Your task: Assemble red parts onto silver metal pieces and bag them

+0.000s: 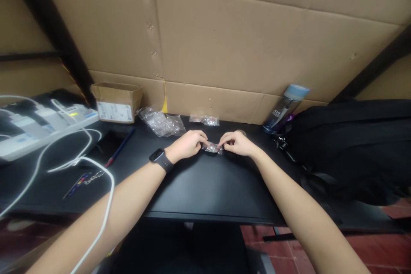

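Observation:
A small clear plastic bag [212, 148] with small reddish parts inside lies between my two hands on the black desk [205, 188]. My left hand [188, 144], with a dark smartwatch on its wrist, pinches the bag's left end. My right hand [236, 142] pinches its right end. Both hands have their fingers closed on the bag. A similar small bag [204, 120] lies farther back by the wall.
Crumpled clear plastic bags [162, 123] and a small cardboard box [117, 102] sit at the back left. A power strip [41, 122] with white cables, a phone [105, 145] and a pen lie at left. A water bottle [284, 109] and black backpack [349, 145] are at right.

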A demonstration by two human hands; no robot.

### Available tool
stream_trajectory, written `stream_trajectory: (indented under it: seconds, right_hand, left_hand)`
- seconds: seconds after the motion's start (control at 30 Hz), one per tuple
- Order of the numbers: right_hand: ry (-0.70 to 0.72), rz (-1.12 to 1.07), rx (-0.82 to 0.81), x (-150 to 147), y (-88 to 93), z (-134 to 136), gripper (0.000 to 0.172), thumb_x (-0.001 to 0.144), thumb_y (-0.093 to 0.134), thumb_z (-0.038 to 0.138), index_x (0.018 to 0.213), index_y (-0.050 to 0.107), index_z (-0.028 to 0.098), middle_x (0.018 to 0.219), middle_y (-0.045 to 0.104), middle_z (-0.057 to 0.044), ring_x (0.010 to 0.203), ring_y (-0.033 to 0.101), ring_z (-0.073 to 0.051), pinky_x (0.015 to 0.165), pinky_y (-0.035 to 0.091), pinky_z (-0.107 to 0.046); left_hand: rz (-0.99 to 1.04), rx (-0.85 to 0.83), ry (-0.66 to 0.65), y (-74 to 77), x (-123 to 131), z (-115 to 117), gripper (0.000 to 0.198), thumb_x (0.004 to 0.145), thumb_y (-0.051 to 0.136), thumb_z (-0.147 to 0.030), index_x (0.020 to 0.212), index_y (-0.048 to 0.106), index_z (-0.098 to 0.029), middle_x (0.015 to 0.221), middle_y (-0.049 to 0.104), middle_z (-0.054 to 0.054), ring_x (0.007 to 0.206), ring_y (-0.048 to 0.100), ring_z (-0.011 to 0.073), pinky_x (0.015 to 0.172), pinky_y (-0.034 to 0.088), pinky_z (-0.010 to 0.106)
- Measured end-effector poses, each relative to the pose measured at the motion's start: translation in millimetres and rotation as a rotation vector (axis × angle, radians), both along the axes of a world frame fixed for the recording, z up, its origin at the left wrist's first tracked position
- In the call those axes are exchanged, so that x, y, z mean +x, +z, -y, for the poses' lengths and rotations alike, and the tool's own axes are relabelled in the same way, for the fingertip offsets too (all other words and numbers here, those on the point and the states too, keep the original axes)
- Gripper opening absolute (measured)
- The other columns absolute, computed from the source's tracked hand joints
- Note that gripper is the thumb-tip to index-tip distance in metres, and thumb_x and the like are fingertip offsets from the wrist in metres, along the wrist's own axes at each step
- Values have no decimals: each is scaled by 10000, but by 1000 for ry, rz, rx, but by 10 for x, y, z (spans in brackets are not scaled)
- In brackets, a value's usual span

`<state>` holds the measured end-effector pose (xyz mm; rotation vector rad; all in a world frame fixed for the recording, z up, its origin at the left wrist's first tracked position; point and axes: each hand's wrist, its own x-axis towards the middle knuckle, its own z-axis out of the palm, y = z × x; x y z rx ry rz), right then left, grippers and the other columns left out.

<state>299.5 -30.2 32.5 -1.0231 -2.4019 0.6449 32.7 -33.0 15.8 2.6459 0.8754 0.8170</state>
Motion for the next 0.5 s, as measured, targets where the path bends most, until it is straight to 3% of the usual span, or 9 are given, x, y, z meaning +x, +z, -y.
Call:
stream_trajectory:
  seconds: [0.07,0.2,0.33,0.5]
  right_hand:
    - [-7,32,73,-26,26,36,133,849,702,244,868,826,199,954,750,-62,804,679,-167,752,513,-294]
    - [-3,55,95,-75,21,57,209,805,811,406,830,802,198,935,737,-61,850,688,-186,825,510,-316]
    - [-8,21,78,-108,-3,46,231,748,864,384,830,771,189,894,716,-46,810,653,-175,773,504,-298]
    - [76,-10,49,-150,13,88,142,789,812,236,930,792,222,1008,683,-42,888,651,-168,780,504,-280]
  left_hand:
    - [-34,29,-1,36,14,51,465,794,493,17,1032,807,-230,1183,719,60,1079,671,213,1015,501,346]
    - [-63,15,-104,123,46,153,407,798,562,-53,1082,791,-233,1156,736,54,1038,683,210,991,506,319]
    - [-90,22,-121,142,50,172,286,820,677,-188,1056,811,-278,1152,750,45,1046,680,237,989,491,352]
    - [-139,17,-110,99,14,136,212,883,676,-254,1021,827,-311,1184,737,37,1037,682,226,964,485,342]
